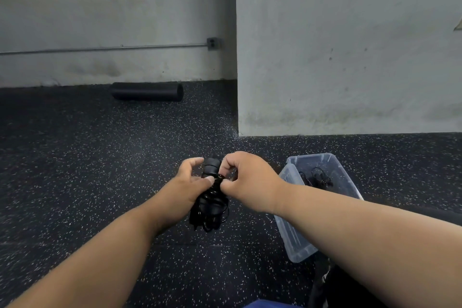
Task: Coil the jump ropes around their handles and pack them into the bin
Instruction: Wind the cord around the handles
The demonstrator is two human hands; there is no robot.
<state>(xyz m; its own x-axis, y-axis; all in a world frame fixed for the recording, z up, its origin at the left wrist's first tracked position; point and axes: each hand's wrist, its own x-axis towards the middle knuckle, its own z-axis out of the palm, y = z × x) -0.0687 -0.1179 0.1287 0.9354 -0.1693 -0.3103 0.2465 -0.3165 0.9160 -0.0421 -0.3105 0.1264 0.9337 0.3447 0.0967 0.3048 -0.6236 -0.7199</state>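
Note:
A black jump rope (209,204) is bundled around its two handles and held upright above the floor between my hands. My left hand (186,186) grips the bundle from the left, thumb pressed on the coils. My right hand (246,175) pinches the cord at the top of the coils, just under the handle ends. Loose loops hang below the handles. The clear plastic bin (335,165) stands on the floor to the right, partly hidden behind my right forearm. Black rope (321,179) lies inside it.
The floor is black rubber with white specks. A black foam roller (147,91) lies against the far wall at the left. A grey wall corner (237,107) juts out ahead. Something dark (325,282) sits at the bottom right.

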